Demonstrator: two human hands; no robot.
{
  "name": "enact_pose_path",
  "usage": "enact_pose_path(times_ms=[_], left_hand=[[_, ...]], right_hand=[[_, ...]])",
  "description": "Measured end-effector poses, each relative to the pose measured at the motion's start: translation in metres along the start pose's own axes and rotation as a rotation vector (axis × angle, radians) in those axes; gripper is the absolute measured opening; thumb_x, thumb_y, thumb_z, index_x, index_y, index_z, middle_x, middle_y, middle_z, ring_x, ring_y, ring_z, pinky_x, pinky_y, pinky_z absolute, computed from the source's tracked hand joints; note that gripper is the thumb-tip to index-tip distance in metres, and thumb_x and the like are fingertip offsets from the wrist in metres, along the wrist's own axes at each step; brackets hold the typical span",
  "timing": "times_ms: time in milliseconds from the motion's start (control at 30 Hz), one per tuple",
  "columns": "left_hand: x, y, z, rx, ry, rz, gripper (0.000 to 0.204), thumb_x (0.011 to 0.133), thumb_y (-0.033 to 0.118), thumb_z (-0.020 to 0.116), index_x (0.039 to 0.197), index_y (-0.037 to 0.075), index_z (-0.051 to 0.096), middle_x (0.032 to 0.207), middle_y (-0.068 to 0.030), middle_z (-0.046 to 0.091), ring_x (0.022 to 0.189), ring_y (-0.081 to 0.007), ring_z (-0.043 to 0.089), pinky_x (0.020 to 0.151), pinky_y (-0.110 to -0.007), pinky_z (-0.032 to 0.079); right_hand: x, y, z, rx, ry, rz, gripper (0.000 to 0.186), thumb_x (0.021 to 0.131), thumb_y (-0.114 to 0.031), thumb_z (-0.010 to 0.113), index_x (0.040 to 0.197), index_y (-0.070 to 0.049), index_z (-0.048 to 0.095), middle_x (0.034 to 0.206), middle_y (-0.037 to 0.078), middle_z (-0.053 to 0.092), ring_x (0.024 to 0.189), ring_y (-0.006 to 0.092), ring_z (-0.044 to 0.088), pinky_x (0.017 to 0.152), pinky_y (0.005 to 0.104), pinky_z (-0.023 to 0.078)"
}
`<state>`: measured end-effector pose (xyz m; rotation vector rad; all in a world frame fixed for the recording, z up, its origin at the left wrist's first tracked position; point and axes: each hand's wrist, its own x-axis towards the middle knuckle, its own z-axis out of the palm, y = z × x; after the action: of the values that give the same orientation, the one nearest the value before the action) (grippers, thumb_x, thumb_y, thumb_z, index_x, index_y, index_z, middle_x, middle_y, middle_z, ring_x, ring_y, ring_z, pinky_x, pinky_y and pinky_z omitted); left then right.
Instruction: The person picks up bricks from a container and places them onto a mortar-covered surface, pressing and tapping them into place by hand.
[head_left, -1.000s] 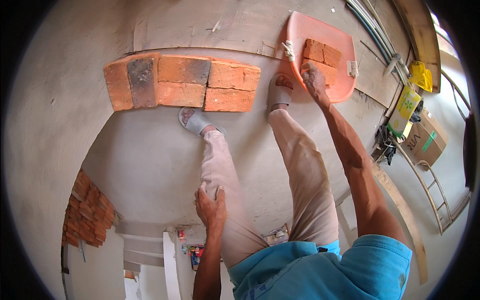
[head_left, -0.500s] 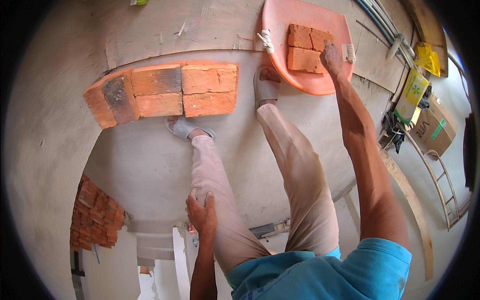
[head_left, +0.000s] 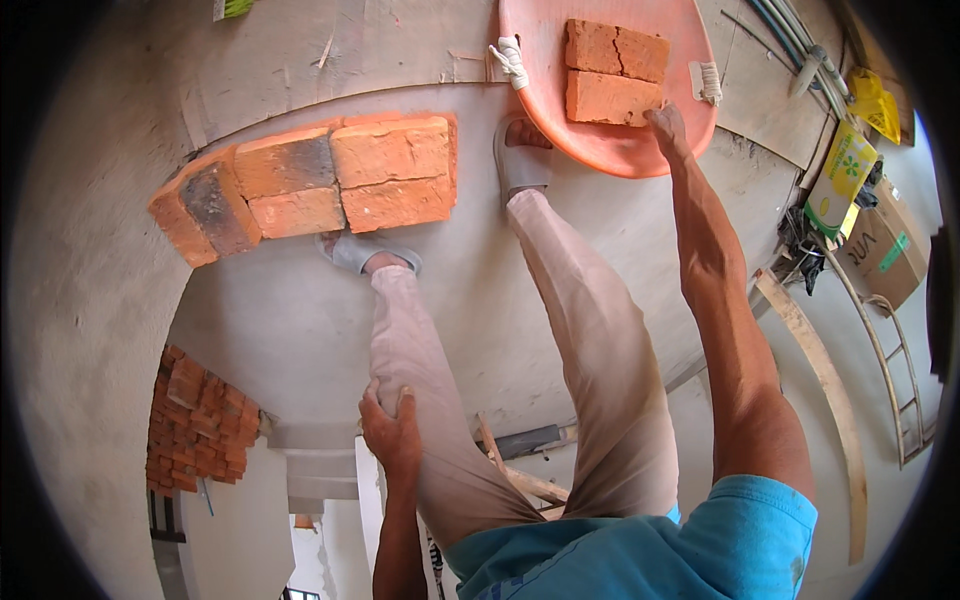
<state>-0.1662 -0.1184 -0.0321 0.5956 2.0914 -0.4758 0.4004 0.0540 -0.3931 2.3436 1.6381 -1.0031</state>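
Note:
Two orange-red bricks [head_left: 614,97] lie side by side in a pink plastic basin [head_left: 560,135]; a crack runs across the farther brick [head_left: 600,45]. My right hand [head_left: 668,130] reaches into the basin, fingers closed at the right end of the nearer brick. Part of that grip is hidden behind the hand. My left hand [head_left: 392,432] rests on my left trouser leg near the knee, thumb apart from the fingers, holding nothing.
A row of stacked bricks [head_left: 390,175] stands left of the basin, by my left foot. White cord handles [head_left: 511,62] are tied at the basin's sides. A brick pile [head_left: 200,425] lies lower left; a cardboard box [head_left: 885,245], wood strip [head_left: 825,375] and ladder-like frame [head_left: 890,360] are right.
My right hand has moved down along the bricks' right side, from the farther brick to the nearer one's end. My left hand stays on the leg. The whole view has shifted slightly.

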Motion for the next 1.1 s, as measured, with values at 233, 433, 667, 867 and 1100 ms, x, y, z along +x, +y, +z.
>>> enact_pose_path(times_ms=[233, 433, 667, 867, 1100], left_hand=[[-0.005, 0.014, -0.002, 0.0, 0.009, -0.015, 0.055, 0.09, 0.027, 0.069, 0.136, 0.002, 0.055, 0.134, -0.0194, 0.057, 0.126, -0.0392, 0.05, 0.108, -0.046, 0.039], [-0.004, 0.021, -0.001, 0.037, 0.002, -0.004, 0.055, 0.09, 0.028, 0.068, 0.136, 0.001, 0.054, 0.135, -0.0198, 0.057, 0.127, -0.039, 0.05, 0.109, -0.047, 0.038], [-0.009, 0.017, -0.002, 0.09, 0.034, 0.02, 0.055, 0.089, 0.029, 0.069, 0.135, 0.002, 0.055, 0.132, -0.0207, 0.058, 0.124, -0.0399, 0.053, 0.107, -0.046, 0.04], [0.0, 0.0, 0.01, 0.093, 0.065, 0.202, 0.054, 0.089, 0.028, 0.072, 0.133, 0.001, 0.056, 0.128, -0.0213, 0.061, 0.122, -0.0388, 0.056, 0.105, -0.044, 0.042], [-0.006, 0.023, 0.005, 0.166, 0.033, 0.049, 0.058, 0.091, 0.037, 0.069, 0.134, 0.0, 0.054, 0.125, -0.0222, 0.059, 0.118, -0.041, 0.056, 0.103, -0.048, 0.042]], right_hand=[[0.002, 0.001, 0.013, 0.295, 0.027, 0.322, 0.043, 0.078, -0.026, 0.066, 0.109, 0.005, 0.068, 0.093, 0.019, 0.072, 0.09, 0.0296, 0.069, 0.081, 0.0412, 0.05], [0.003, 0.021, -0.002, 0.318, 0.092, 0.304, 0.046, 0.079, -0.024, 0.068, 0.113, 0.008, 0.066, 0.095, 0.019, 0.072, 0.085, 0.0252, 0.068, 0.078, 0.0366, 0.052], [-0.001, -0.023, 0.014, 0.7, 0.162, 0.522, 0.026, 0.089, -0.022, 0.066, 0.103, 0.0, 0.066, 0.076, 0.003, 0.059, 0.075, 0.0157, 0.06, 0.058, 0.0288, 0.049], [0.022, 0.094, 0.021, 0.825, -0.213, 0.278, 0.029, 0.1, -0.032, 0.054, 0.08, -0.015, 0.065, 0.066, -0.005, 0.054, 0.056, 0.007, 0.049, 0.051, 0.0237, 0.039], [-0.003, 0.016, -0.012, 0.82, -0.251, 0.5, 0.031, 0.093, -0.039, 0.067, 0.104, -0.01, 0.067, 0.088, -0.001, 0.062, 0.08, 0.0098, 0.058, 0.067, 0.0289, 0.048]])
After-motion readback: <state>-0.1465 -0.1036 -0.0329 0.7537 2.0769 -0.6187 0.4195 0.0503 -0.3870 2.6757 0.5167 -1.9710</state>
